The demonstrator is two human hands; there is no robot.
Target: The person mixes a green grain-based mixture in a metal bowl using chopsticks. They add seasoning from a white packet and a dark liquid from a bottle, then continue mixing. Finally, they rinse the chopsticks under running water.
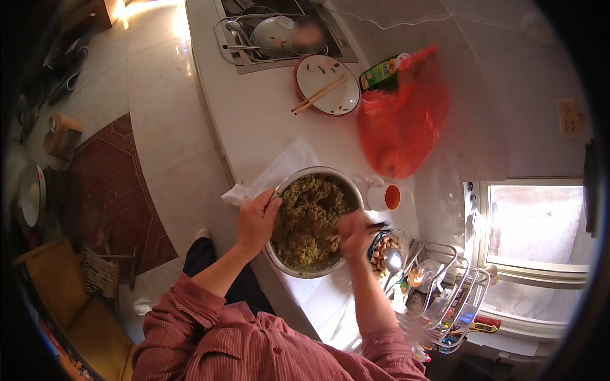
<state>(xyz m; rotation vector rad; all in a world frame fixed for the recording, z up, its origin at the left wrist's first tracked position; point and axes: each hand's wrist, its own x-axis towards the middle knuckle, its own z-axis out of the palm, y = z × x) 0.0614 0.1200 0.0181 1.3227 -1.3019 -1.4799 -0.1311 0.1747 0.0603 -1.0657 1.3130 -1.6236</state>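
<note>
A metal bowl [353, 186] of chopped greenish-brown filling [312, 214] stands at the counter's front edge. My left hand [257, 219] grips its left rim, thumb on top and fingers outside. Blurred by motion, my right hand [355, 233] is over the right side of the bowl, closed around a dark-handled utensil [378, 227]. The utensil's working end is hidden by the hand and the filling. Under the bowl lies a white cloth [286, 166]. Just beyond the right rim is a white mug [379, 196] with an orange inside.
A patterned plate [329, 71] with wooden chopsticks [320, 95] sits farther back, near a red plastic bag [400, 119] and a green package [380, 74]. Dishes [271, 33] fill the sink. At right are a container of peanuts [380, 255], a metal spoon [392, 261] and a wire rack [448, 295].
</note>
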